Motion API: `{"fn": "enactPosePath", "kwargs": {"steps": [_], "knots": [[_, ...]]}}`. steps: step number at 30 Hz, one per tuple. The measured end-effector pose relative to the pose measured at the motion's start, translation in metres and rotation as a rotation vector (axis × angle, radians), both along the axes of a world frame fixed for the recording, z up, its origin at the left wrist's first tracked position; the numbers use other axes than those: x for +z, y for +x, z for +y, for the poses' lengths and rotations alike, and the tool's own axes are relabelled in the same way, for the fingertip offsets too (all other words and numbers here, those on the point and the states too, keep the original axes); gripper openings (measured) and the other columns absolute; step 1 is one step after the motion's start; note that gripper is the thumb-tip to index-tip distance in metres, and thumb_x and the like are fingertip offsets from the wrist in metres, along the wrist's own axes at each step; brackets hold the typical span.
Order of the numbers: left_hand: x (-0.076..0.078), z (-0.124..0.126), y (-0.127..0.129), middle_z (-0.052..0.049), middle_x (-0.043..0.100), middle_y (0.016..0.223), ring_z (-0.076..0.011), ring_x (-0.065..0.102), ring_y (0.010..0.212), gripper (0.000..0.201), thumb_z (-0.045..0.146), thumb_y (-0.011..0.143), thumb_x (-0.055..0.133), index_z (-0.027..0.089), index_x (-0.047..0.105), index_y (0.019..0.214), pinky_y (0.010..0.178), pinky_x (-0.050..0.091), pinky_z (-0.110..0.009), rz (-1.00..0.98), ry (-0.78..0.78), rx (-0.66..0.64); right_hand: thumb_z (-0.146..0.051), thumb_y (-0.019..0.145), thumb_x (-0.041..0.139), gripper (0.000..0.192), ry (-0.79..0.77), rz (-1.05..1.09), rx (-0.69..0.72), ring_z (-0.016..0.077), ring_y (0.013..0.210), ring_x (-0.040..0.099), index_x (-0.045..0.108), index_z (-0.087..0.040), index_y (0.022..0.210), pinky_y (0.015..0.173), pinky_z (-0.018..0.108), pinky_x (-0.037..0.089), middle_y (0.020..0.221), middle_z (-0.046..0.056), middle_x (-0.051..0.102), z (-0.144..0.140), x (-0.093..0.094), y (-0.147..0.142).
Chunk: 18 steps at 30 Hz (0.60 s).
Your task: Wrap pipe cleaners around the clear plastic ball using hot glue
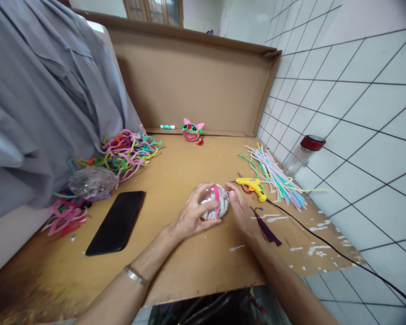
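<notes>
Here, left grip [191,214] clasps rounded, partly clear, pink-banded ball [223,201]; right grip [241,211] uncurled, just beside.

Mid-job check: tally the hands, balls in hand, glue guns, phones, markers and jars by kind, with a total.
Hands: 2, left hand and right hand
Ball: 1
Glue gun: 1
Phone: 1
Marker: 1
Jar: 1
Total: 7

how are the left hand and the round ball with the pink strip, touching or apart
Touching. The head view shows the left hand curled around the left side of the ball, with no gap between them.
</notes>
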<state>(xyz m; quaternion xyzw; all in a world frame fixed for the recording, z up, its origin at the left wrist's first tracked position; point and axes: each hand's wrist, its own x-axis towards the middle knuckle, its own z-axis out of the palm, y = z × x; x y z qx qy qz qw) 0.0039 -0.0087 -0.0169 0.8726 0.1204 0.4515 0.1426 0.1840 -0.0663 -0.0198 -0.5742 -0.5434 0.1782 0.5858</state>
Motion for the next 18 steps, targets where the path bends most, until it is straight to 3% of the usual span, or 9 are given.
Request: {"fn": "enactPosePath", "kwargs": {"steps": [6, 12, 18], "knots": [[-0.001, -0.003, 0.005, -0.014, 0.038, 0.148, -0.0368, 0.035, 0.14, 0.026, 0.034, 0.079, 0.078, 0.023, 0.069, 0.101, 0.111, 0.038, -0.057, 0.097, 0.113, -0.06, -0.056, 0.098, 0.035, 0.052, -0.007, 0.068, 0.108, 0.0243, 0.121, 0.061, 0.06, -0.02, 0.127, 0.104, 0.044, 0.05, 0.132, 0.012, 0.064, 0.001, 0.001, -0.003], [-0.002, -0.005, 0.009, -0.016, 0.034, 0.148, -0.0346, 0.037, 0.139, 0.029, 0.034, 0.082, 0.075, 0.02, 0.066, 0.105, 0.111, 0.04, -0.054, 0.04, 0.077, -0.085, -0.051, 0.1, 0.035, 0.044, 0.045, -0.034, 0.212, 0.0228, 0.114, 0.062, 0.063, -0.023, 0.119, 0.099, 0.04, 0.053, 0.123, 0.01, 0.065, -0.001, 0.005, 0.001], [0.0, -0.004, 0.013, -0.015, 0.037, 0.148, -0.0321, 0.04, 0.137, 0.038, 0.047, 0.078, 0.077, 0.02, 0.069, 0.103, 0.112, 0.04, -0.048, 0.144, -0.01, -0.037, -0.051, 0.099, 0.039, 0.041, 0.094, -0.108, 0.202, 0.0248, 0.114, 0.061, 0.064, -0.025, 0.118, 0.098, 0.044, 0.052, 0.121, 0.01, 0.065, 0.004, -0.003, 0.012]]}}
